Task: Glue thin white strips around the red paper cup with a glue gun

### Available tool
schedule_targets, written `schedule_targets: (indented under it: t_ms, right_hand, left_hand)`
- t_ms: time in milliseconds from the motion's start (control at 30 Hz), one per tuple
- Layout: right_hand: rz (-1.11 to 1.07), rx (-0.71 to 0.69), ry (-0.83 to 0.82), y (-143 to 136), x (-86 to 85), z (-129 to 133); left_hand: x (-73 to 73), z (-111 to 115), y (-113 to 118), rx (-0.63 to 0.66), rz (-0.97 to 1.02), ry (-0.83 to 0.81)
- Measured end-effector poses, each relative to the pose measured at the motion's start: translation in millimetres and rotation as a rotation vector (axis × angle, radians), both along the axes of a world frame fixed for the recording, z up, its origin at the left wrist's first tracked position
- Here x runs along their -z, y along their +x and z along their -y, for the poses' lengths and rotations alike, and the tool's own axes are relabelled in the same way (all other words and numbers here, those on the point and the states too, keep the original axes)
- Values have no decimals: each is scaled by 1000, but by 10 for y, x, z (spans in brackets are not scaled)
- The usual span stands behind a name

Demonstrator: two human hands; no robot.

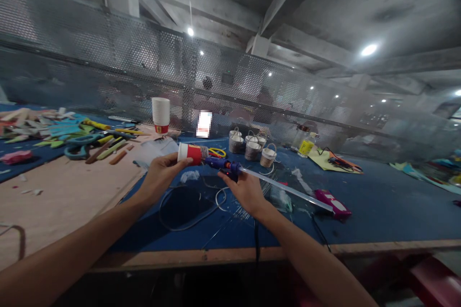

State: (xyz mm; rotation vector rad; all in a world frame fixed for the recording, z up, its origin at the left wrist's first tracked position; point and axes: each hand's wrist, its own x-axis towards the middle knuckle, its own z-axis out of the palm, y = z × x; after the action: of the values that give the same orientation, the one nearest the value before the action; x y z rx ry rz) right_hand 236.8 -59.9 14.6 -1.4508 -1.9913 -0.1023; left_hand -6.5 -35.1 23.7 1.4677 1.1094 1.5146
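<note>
In my left hand (163, 170) is a red and white paper cup (190, 153), tipped on its side with its base end toward the right. My right hand (247, 191) grips a blue glue gun (222, 164) from below. A long translucent glue stick (288, 188) sticks out of the gun's back toward the lower right. The gun's nozzle end is close to the cup's right end; whether they touch is hard to tell. A loop of pale wire (194, 228) lies on the blue surface under my hands.
Behind stand a stack of paper cups (161, 114) and several small buckets with handles (252, 147). Scissors (81, 146) and tools lie left. A yellow-labelled bottle (306, 147) and a magenta packet (332, 204) are right. A perforated metal screen (230, 76) rises behind the table.
</note>
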Motion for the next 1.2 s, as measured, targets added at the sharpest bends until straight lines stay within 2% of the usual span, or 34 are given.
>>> schedule_targets:
  t_ms: [400,633,833,933,1000,1100,1200]
  right_hand:
    - [25,5,-25,-1,48,-19]
    - [36,25,-59,-15,17,-1]
    - [-26,1,-80,-25,19,1]
    - [-159,-48,-119,-10,8,-20]
    - [-301,-114,-228,9,-11,-42]
    - [-558,-261,-432,37,-52,-72]
    - [-875,-424,-548,54,-106,-84]
  left_hand:
    - [-3,-7,-6,10,16,-9]
    - [4,-8,-7,3,28,-9]
    - [-9,-5,0,15,48,-9]
    - [-20,0,4,13,61,-21]
    - [-25,4,8,23,79,-35]
    - [-22,5,11,24,99,-54]
    - [-11,-5,4,47,100,-57]
